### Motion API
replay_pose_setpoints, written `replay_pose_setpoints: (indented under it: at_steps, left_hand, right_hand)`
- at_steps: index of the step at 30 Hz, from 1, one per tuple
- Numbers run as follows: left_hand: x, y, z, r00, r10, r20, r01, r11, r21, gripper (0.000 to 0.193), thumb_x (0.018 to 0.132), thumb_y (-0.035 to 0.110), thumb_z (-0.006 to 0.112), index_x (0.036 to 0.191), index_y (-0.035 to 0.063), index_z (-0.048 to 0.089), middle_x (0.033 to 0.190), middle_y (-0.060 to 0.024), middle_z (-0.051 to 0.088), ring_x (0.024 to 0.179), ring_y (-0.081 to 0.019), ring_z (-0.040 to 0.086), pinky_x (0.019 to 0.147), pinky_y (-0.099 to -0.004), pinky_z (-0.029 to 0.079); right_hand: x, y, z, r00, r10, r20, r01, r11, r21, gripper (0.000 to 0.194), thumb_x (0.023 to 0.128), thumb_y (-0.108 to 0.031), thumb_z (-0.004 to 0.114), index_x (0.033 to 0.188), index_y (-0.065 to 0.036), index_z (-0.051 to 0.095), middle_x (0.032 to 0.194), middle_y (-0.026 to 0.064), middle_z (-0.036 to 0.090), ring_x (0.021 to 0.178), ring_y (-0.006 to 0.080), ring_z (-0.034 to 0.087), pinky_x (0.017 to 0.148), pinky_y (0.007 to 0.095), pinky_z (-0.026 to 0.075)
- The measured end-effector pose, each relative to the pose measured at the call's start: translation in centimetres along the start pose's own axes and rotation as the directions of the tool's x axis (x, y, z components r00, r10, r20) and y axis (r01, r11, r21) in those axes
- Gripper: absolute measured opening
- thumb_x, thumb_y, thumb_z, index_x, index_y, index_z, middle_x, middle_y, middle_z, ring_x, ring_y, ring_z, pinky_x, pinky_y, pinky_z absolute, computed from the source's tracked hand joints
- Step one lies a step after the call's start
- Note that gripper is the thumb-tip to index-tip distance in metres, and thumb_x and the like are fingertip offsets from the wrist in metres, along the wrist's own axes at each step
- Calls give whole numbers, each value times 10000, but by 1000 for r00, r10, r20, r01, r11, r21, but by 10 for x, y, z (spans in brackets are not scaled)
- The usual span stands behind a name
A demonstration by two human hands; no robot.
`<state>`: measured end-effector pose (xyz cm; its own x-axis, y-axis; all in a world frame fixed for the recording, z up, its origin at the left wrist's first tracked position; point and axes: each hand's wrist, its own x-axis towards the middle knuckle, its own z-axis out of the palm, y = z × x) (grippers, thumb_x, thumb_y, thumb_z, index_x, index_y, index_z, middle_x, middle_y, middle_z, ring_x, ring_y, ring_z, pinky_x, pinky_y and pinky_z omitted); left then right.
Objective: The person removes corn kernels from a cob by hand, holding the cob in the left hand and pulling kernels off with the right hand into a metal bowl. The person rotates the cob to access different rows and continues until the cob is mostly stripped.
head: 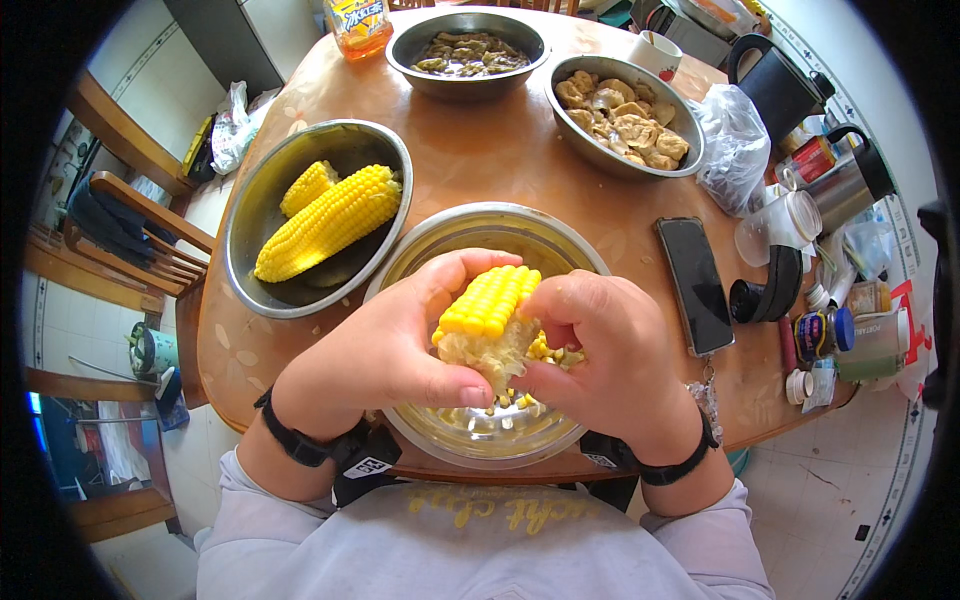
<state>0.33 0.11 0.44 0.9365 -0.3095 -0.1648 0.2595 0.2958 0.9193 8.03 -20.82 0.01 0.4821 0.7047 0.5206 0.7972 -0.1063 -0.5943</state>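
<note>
A piece of corn cob (pixel 489 304) is held over a wide metal bowl (pixel 480 450) in front of me. Rows of yellow kernels cover its upper side, while its lower side is stripped to pale cob. My left hand (pixel 390 345) grips the piece from the left, thumb underneath near the bare end. My right hand (pixel 611 345) has its fingertips against the cob's right side. Loose corn kernels (pixel 517 401) lie in the bowl below, partly hidden by my hands. Whether my right fingers pinch any kernels cannot be made out.
Left stands a metal bowl (pixel 234 255) with a whole corn cob (pixel 330 223) and a shorter piece (pixel 308 187). Two metal bowls of food (pixel 469 56) (pixel 626 124) sit farther back. A smartphone (pixel 694 285) lies right, near a plastic bag (pixel 731 146), a clear jar (pixel 780 227) and several bottles.
</note>
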Motion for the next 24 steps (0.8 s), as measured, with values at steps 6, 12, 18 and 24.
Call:
replay_pose_setpoints:
  at_steps: [6, 12, 18, 24]
  left_hand:
    - [0, -3, 2, 994, 42, -96, -46, 998, -31, 996, 677, 191, 958, 1452, 5, 362, 1376, -88, 521, 1300, -177, 516, 1113, -334, 422]
    - [1, -1, 5, 995, 30, -99, -31, 1000, -3, 980, 682, 143, 952, 1449, 8, 357, 1360, -86, 525, 1296, -174, 516, 1101, -334, 434]
    - [0, -1, 5, 996, 1, -91, -2, 1000, -11, 970, 704, 217, 950, 1449, 7, 365, 1363, -89, 523, 1291, -169, 514, 1093, -324, 432]
    - [-1, -1, 1, 990, 7, -141, 5, 997, 83, 916, 762, 296, 873, 1462, 5, 360, 1340, -90, 533, 1254, -151, 525, 1061, -312, 447]
  right_hand:
    - [1, 0, 1, 999, -32, -13, 32, 999, -36, 455, 683, -118, 839, 1076, -109, 611, 767, 64, 625, 667, 289, 625, 594, 397, 483]
    - [0, 2, 4, 1000, -11, 13, 11, 999, -36, 460, 649, 6, 782, 1066, -95, 616, 716, 37, 604, 594, 238, 600, 555, 358, 462]
    - [-2, 1, 5, 998, 37, 49, -34, 998, -57, 358, 753, -117, 787, 1030, -124, 561, 768, 86, 646, 708, 327, 649, 610, 455, 488]
    - [-1, 2, 8, 996, 16, 85, -10, 997, -74, 277, 762, -198, 821, 832, -106, 570, 748, 91, 623, 688, 327, 631, 595, 439, 484]
